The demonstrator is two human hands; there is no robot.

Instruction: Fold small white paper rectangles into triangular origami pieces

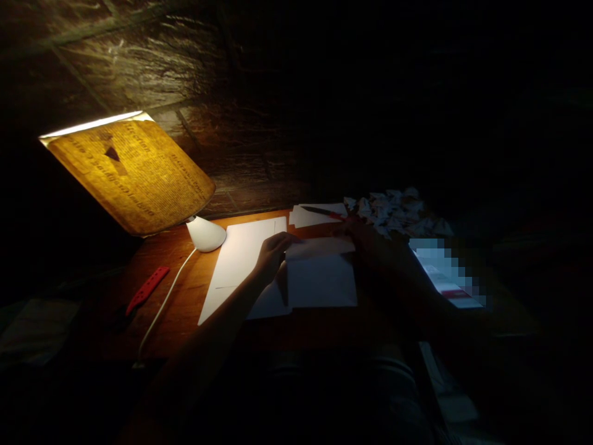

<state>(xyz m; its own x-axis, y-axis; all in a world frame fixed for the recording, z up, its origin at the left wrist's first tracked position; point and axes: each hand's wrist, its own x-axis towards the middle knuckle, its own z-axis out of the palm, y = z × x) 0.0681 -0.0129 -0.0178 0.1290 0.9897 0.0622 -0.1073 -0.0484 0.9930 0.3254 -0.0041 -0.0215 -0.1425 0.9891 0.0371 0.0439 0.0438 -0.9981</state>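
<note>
A white sheet of paper lies in front of me, its far edge lifted and bent over toward me. My left hand is closed on the far left corner of this sheet, thumb and fingers pinched together. At the far right corner, my right hand grips the same sheet, though deep shadow hides most of its fingers. Under my left forearm rests a larger white sheet with thin dark lines on it. Just beyond my hands, a knife with a dark blade lies across a small stack of white paper.
A lit lamp with a printed yellow shade and white base stands at left, its cord crossing the wooden table. Near it lies a red-handled tool. Many folded paper pieces are heaped at far right, beside a glowing, blurred-out screen.
</note>
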